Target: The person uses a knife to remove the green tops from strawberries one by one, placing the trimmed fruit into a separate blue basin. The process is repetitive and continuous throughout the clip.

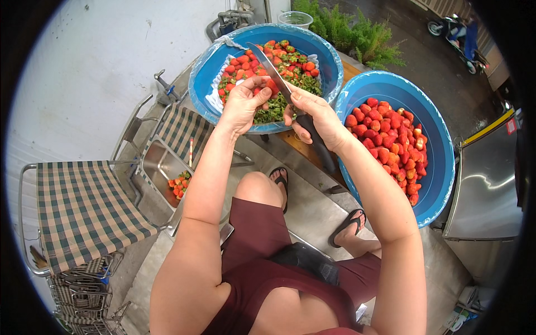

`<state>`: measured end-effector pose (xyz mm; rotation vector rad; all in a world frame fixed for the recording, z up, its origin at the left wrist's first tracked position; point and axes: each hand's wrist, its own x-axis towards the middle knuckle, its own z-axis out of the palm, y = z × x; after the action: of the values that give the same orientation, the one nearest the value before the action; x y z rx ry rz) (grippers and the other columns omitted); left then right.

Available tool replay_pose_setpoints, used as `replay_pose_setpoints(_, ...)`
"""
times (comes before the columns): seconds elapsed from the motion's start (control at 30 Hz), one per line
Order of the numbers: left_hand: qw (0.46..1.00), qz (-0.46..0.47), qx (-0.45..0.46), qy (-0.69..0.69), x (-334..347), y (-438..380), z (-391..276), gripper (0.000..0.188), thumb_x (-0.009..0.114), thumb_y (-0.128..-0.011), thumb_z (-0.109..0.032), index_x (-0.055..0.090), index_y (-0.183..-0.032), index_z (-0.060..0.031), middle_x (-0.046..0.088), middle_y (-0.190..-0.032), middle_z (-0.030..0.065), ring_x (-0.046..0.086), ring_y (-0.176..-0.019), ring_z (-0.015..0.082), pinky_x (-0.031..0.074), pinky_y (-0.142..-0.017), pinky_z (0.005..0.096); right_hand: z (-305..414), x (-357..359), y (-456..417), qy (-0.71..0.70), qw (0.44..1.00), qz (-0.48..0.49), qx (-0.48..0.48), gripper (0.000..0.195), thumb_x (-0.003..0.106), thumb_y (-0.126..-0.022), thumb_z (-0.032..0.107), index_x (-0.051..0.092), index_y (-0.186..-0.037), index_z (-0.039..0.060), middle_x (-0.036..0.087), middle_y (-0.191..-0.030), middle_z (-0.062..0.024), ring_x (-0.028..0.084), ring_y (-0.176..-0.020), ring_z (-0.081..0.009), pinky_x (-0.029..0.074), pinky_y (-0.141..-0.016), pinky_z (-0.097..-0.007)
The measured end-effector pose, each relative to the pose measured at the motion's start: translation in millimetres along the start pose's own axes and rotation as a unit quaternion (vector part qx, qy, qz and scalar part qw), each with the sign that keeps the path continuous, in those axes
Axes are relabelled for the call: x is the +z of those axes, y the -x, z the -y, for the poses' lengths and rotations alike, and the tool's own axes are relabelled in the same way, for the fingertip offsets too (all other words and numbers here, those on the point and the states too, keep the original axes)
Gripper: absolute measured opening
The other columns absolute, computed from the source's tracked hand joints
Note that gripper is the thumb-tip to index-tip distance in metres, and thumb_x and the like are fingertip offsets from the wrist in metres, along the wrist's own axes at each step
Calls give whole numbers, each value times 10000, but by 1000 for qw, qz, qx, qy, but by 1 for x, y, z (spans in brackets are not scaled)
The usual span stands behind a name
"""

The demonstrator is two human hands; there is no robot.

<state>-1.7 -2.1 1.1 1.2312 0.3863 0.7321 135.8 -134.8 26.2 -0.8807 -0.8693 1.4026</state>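
Between the fingers of my left hand (245,102) is a red strawberry (271,86). My right hand (316,113) grips the black handle of a long kitchen knife (270,67), its blade pointing up and left, right beside that berry. Both hands are over the near part of a blue plastic tub (331,54) lined with clear film. Inside it lie whole strawberries (243,63) with green caps, and a heap of cut leafy tops (272,109) nearest me. To the right, a second blue tub (439,167) holds many red strawberries (389,138) without their leaves.
A wooden bench (307,153) supports the tubs. At left, a steel pan (159,157) with several strawberries rests on a checked chair (180,125); another checked chair (88,209) stands nearer. A tap (165,83) juts by the wall. A steel cabinet (481,197) is at right.
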Motion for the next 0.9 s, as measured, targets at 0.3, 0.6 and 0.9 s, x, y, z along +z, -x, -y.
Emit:
replay_pose_setpoints(0.3,999,-36,23,-33,1,2,1,249,642,-790,-75,534,-1009,-24,593,-881,33,575,-780,114,444,-590,216,-5,6,-2,89,995,-47,-12,492,487,-886,214,326,-1340,110,517,-673,-42,427,-385,-73,330,-342,-197)
replay_pose_setpoints(0.6,991,13,13,-130,6,4,2,194,643,-784,-56,540,-946,-33,589,-829,29,535,-708,83,438,-586,214,-12,16,-5,204,967,-138,-70,453,575,-841,232,336,-1155,10,494,-645,-31,402,-420,-71,305,-364,-222)
replay_pose_setpoints(0.9,997,8,30,-71,5,3,5,206,639,-794,-75,533,-965,-30,590,-864,29,549,-722,81,435,-577,200,-10,13,-5,183,975,-99,-81,490,544,-861,216,299,-1232,9,498,-668,-41,409,-416,-75,312,-360,-220)
